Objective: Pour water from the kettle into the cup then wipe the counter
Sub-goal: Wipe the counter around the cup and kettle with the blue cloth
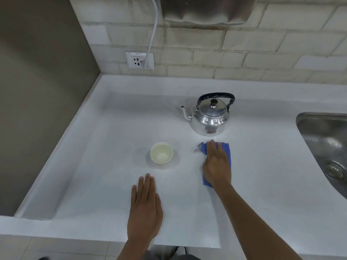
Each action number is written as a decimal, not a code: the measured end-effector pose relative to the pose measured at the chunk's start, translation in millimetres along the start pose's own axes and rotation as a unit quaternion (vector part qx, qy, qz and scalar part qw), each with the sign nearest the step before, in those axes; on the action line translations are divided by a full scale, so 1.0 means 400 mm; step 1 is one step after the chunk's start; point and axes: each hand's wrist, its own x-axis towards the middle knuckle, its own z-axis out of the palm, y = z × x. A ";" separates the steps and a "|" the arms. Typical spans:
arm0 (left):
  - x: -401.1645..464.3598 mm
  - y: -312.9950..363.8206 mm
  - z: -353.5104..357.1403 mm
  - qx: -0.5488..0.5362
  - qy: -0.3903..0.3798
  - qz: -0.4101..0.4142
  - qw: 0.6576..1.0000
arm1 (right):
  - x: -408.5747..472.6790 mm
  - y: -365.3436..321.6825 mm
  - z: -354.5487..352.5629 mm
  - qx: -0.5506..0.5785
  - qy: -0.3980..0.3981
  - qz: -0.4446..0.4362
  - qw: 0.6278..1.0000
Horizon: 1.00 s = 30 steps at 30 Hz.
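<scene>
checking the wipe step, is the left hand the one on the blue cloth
No, the right hand presses flat on the blue cloth, while the left hand rests flat on the bare counter.

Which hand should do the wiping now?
Right. The right hand already lies flat on the blue cloth, between the steel kettle and counter edge; the left hand rests bare on the white counter.
</scene>
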 end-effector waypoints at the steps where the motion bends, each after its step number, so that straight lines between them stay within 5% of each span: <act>1: 0.000 0.000 -0.002 0.001 -0.003 0.001 1.000 | 0.008 -0.025 0.007 0.009 -0.005 -0.008 1.000; 7: 0.003 0.000 -0.004 0.000 -0.013 -0.003 1.000 | -0.082 0.009 0.010 0.018 -0.033 -0.200 0.979; 13: 0.004 0.004 -0.006 -0.004 -0.015 -0.010 1.000 | 0.011 0.026 -0.036 0.072 0.054 0.010 0.996; 17: 0.005 0.004 -0.007 -0.003 -0.020 -0.015 1.000 | 0.035 0.001 0.005 0.050 0.013 0.002 0.999; 22: 0.003 0.003 -0.010 -0.003 -0.019 -0.015 1.000 | -0.041 0.036 -0.001 0.053 0.015 -0.112 0.992; 26: 0.006 0.008 -0.013 -0.003 -0.018 -0.017 1.000 | 0.013 0.053 -0.016 0.061 0.030 -0.005 0.998; 30: 0.006 0.007 -0.014 -0.004 -0.013 -0.016 1.000 | 0.055 -0.002 0.012 0.059 0.019 -0.012 0.998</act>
